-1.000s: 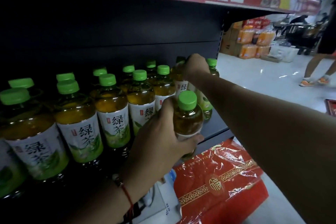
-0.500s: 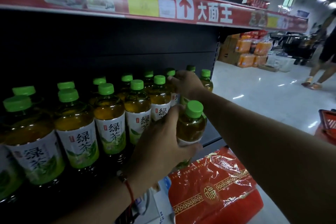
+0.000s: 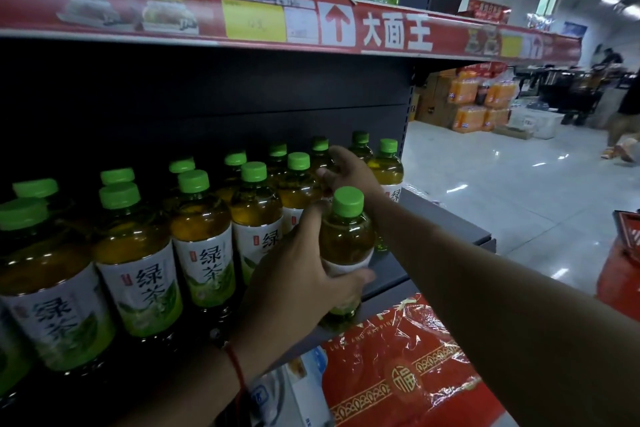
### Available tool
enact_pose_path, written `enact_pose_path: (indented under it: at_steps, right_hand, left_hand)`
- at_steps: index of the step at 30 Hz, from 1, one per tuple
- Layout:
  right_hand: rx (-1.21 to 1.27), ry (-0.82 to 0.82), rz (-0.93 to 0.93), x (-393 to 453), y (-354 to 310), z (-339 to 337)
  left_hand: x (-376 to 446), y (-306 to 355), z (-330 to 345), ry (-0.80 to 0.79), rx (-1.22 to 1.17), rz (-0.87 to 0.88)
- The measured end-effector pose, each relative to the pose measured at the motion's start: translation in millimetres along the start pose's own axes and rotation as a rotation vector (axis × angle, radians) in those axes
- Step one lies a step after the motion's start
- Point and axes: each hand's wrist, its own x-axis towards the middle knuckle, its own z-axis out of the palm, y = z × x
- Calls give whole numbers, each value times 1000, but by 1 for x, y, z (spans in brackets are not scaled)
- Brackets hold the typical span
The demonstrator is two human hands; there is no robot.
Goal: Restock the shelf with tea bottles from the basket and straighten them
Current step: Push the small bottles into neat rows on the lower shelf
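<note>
Several green-capped tea bottles point(image 3: 202, 236) stand in rows on the dark shelf point(image 3: 446, 218). My left hand point(image 3: 304, 274) is wrapped around a tea bottle point(image 3: 348, 236) held upright at the shelf's front edge. My right hand point(image 3: 346, 172) reaches farther back, its fingers curled against a bottle in the rear rows near the right end; the bottle it touches is mostly hidden behind it. Two more bottles point(image 3: 388, 165) stand just right of that hand. A red basket point(image 3: 627, 236) shows at the right edge.
A red price strip point(image 3: 346, 28) fronts the shelf above, stocked with green packs. Red wrapped packages point(image 3: 398, 367) lie on the lower shelf. Stacked orange drink packs point(image 3: 478, 104) sit across the aisle. A person point(image 3: 623, 135) walks at far right.
The view has tilted upward. My right hand slid down off the bottle tops onto the side of a rear bottle. My left hand has kept its bottle at the shelf's front edge.
</note>
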Motion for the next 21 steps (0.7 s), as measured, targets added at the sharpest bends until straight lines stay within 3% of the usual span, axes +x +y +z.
enact_pose_path:
  at_steps: [6, 11, 17, 19, 21]
  right_hand:
    - [-13, -61, -33, -9, -4, -4]
    - [521, 1, 185, -64, -10, -31]
    - [329, -335, 107, -172, 25, -37]
    - [311, -287, 93, -180, 34, -21]
    - [244, -129, 41, -177, 40, -8]
  left_hand:
    - [5, 1, 4, 9, 15, -14]
    - [8, 8, 1, -38, -25, -62]
    - [28, 21, 1, -79, -167, -210]
    - [35, 23, 3, -87, -198, -243]
    - [38, 25, 6, -89, -166, -243]
